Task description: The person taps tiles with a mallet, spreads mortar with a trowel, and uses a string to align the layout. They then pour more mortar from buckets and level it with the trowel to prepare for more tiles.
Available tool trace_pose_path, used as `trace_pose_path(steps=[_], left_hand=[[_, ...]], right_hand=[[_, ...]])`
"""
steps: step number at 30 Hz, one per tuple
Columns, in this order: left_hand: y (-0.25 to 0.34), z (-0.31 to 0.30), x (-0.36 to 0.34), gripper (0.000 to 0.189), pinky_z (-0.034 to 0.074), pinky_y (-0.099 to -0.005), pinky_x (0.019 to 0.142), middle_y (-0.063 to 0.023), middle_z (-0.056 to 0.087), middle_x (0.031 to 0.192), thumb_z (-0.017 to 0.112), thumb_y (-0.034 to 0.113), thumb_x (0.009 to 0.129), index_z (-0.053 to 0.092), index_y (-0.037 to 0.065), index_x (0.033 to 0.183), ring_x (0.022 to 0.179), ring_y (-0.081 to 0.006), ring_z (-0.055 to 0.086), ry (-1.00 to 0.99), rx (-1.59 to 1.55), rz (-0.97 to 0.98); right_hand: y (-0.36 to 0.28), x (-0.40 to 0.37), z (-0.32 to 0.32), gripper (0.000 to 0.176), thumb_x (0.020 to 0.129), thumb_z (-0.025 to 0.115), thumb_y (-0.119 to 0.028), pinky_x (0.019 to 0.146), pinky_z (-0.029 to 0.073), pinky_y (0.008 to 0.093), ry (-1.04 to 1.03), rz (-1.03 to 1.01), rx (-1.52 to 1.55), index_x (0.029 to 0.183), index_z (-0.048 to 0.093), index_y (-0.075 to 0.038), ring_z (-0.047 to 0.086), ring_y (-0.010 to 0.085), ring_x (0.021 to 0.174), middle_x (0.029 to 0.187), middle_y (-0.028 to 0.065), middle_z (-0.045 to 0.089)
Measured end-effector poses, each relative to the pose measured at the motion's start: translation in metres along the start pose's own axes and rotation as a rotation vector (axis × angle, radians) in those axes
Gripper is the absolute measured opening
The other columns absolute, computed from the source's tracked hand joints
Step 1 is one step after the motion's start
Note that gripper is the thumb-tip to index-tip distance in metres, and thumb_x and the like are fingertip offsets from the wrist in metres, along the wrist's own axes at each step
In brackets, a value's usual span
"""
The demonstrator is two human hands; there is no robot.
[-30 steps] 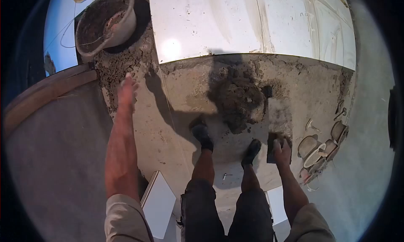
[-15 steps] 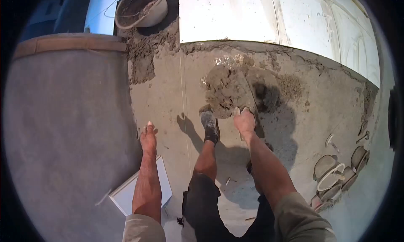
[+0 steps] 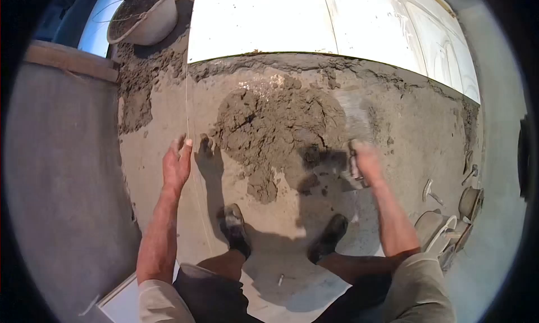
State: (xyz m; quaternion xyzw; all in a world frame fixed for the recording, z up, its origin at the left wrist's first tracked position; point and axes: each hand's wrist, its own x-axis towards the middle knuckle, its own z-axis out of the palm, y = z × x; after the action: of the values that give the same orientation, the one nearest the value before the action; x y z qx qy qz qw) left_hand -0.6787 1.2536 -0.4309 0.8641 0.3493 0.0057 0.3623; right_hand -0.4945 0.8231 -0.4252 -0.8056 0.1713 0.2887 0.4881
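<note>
Wet grey-brown mortar (image 3: 275, 126) lies in a rough heap on the floor in front of my feet. My right hand (image 3: 368, 161), blurred by motion, is closed around the handle of a trowel (image 3: 355, 118) at the right edge of the heap. The trowel's blade is smeared by motion. My left hand (image 3: 177, 164) hovers left of the mortar near a thin string (image 3: 188, 107), with its fingers apart and nothing in it.
White tiles (image 3: 264, 22) lie beyond the mortar. A bucket of mortar (image 3: 149, 25) stands at the upper left. At the right are a hammer-like tool (image 3: 431, 192) and several round containers (image 3: 432, 224). A white board (image 3: 123, 298) lies at lower left.
The trowel in my right hand has moved right, and the mortar is now spread wider. My feet are farther apart and nearer to me. The camera view has shifted.
</note>
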Motion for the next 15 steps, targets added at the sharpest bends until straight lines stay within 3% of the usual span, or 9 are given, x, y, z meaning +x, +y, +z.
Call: trace_pose_path(steps=[1, 3, 5, 7, 8, 10, 11, 13, 15], left_hand=[[0.002, 0.002, 0.013, 0.053, 0.041, -0.0392, 0.096, -0.0251, 0.058, 0.116, 0.049, 0.041, 0.093, 0.053, -0.002, 0.123, 0.113, -0.034, 0.055, 0.005, -0.004, 0.028], [0.003, 0.002, 0.035, 0.055, 0.041, -0.0396, 0.097, -0.0246, 0.057, 0.119, 0.048, 0.042, 0.093, 0.05, -0.003, 0.126, 0.115, -0.034, 0.054, -0.014, 0.102, 0.191], [-0.002, 0.008, 0.06, 0.055, 0.041, -0.0391, 0.097, -0.0245, 0.057, 0.12, 0.049, 0.042, 0.093, 0.051, -0.003, 0.125, 0.116, -0.0349, 0.053, 0.011, 0.086, 0.201], [-0.004, 0.017, 0.081, 0.054, 0.041, -0.0391, 0.097, -0.0255, 0.057, 0.119, 0.049, 0.043, 0.093, 0.052, -0.002, 0.123, 0.115, -0.0363, 0.053, 0.085, 0.014, 0.186], [0.002, 0.017, 0.083, 0.055, 0.041, -0.0392, 0.097, -0.0258, 0.057, 0.118, 0.049, 0.044, 0.093, 0.052, -0.002, 0.123, 0.115, -0.0364, 0.053, 0.091, 0.013, 0.203], [0.014, 0.014, 0.085, 0.056, 0.041, -0.0393, 0.097, -0.0256, 0.057, 0.119, 0.048, 0.044, 0.093, 0.052, -0.002, 0.123, 0.115, -0.036, 0.054, 0.124, 0.063, 0.253], [0.019, 0.008, 0.091, 0.056, 0.041, -0.0395, 0.096, -0.0254, 0.057, 0.119, 0.048, 0.044, 0.093, 0.052, -0.003, 0.123, 0.114, -0.0357, 0.054, 0.145, 0.102, 0.307], [0.009, 0.005, 0.102, 0.054, 0.042, -0.0395, 0.095, -0.025, 0.058, 0.117, 0.048, 0.044, 0.092, 0.054, -0.001, 0.121, 0.113, -0.0356, 0.054, 0.181, 0.111, 0.376], [0.008, -0.001, 0.102, 0.052, 0.042, -0.0397, 0.093, -0.0249, 0.06, 0.114, 0.048, 0.044, 0.093, 0.056, -0.001, 0.119, 0.111, -0.036, 0.056, 0.269, -0.031, 0.251]], right_hand=[[0.017, 0.006, 0.024, 0.026, 0.089, 0.049, -0.028, 0.035, 0.04, 0.0322, -0.04, -0.006, 0.086, 0.078, 0.053, -0.004, 0.045, 0.0179, 0.036, 0.055, 0.0058, 0.049], [0.002, -0.011, 0.05, 0.027, 0.089, 0.05, -0.028, 0.033, 0.036, 0.0337, -0.1, -0.027, 0.188, 0.079, 0.054, -0.004, 0.044, 0.0182, 0.035, 0.054, 0.0053, 0.047], [0.016, -0.003, 0.069, 0.028, 0.089, 0.05, -0.029, 0.032, 0.035, 0.0338, -0.116, -0.073, 0.266, 0.08, 0.054, -0.003, 0.043, 0.0178, 0.034, 0.054, 0.0058, 0.045], [0.042, 0.018, 0.091, 0.031, 0.091, 0.05, -0.028, 0.039, 0.04, 0.035, 0.28, -1.293, -0.753, 0.076, 0.055, -0.001, 0.05, 0.0203, 0.041, 0.055, 0.0111, 0.05], [0.032, 0.012, 0.102, 0.031, 0.091, 0.05, -0.028, 0.039, 0.04, 0.035, 0.284, -1.294, -0.748, 0.076, 0.055, -0.001, 0.05, 0.0203, 0.041, 0.055, 0.0111, 0.05], [-0.003, -0.001, 0.133, 0.036, 0.091, 0.049, -0.03, 0.059, 0.049, 0.0397, -0.205, -0.337, -0.472, 0.08, 0.06, 0.003, 0.061, 0.0299, 0.062, 0.07, 0.0211, 0.06], [-0.021, -0.011, 0.147, 0.036, 0.091, 0.049, -0.03, 0.059, 0.049, 0.0397, -0.2, -0.355, -0.451, 0.08, 0.06, 0.003, 0.061, 0.0299, 0.062, 0.07, 0.0211, 0.06], [-0.045, -0.031, 0.166, 0.043, 0.09, 0.049, -0.034, 0.079, 0.047, 0.0458, -0.209, -0.257, -0.581, 0.085, 0.064, 0.006, 0.062, 0.0393, 0.085, 0.086, 0.0283, 0.063], [-0.04, -0.022, 0.19, 0.05, 0.089, 0.048, -0.039, 0.085, 0.046, 0.0475, -0.208, -0.336, -0.564, 0.093, 0.064, 0.008, 0.061, 0.0435, 0.092, 0.092, 0.0313, 0.062]])
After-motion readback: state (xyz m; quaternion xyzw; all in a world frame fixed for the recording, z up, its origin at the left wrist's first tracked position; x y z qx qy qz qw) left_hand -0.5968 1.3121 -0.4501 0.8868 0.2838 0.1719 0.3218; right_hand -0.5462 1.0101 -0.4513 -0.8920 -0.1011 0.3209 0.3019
